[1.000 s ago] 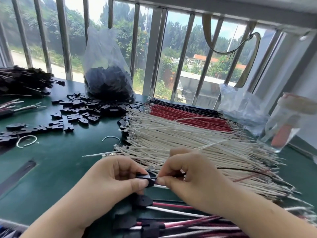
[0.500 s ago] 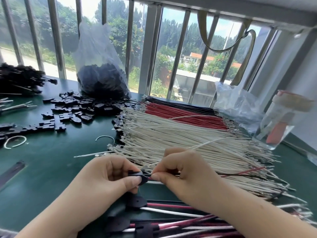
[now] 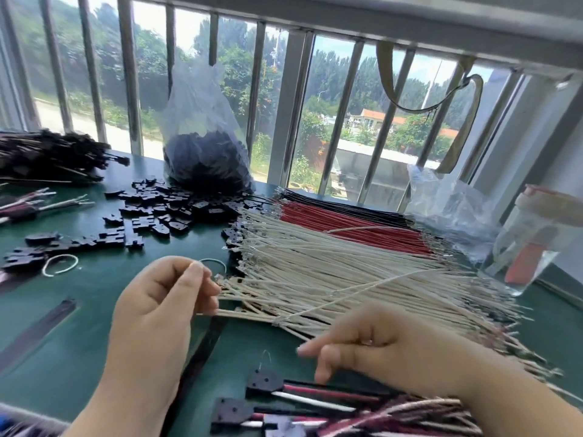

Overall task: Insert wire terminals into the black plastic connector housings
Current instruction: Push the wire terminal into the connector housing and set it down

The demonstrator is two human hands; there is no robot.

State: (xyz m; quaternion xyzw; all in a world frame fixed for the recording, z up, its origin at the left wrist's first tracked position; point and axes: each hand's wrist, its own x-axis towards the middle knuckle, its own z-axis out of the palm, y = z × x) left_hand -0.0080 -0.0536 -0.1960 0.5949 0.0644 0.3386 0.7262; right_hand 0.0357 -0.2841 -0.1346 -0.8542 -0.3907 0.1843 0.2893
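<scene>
My left hand (image 3: pixel 167 298) is at the left ends of the white wire pile (image 3: pixel 331 269). Its curled fingertips pinch the terminal end of one white wire (image 3: pixel 362 290), which rises slantwise above the pile. My right hand (image 3: pixel 378 351) hovers blurred over the near table with its fingers loosely curled, index finger pointing left, holding nothing. Just below it lie finished black housings (image 3: pixel 265 381) with red, white and black wires in them. Loose black connector housings (image 3: pixel 151 209) are scattered at the back left.
A clear bag of black housings (image 3: pixel 205 165) stands by the window bars. Red wires (image 3: pixel 347 222) lie behind the white ones. At the right are a clear plastic jar (image 3: pixel 533 244) and a crumpled bag (image 3: pixel 448 209). At far left is a heap of finished assemblies (image 3: pixel 47 156).
Both hands were pinching one black housing with a wire. They have parted and hold no housing now. The left hand went up to the white wire ends; the right hand dropped down and right.
</scene>
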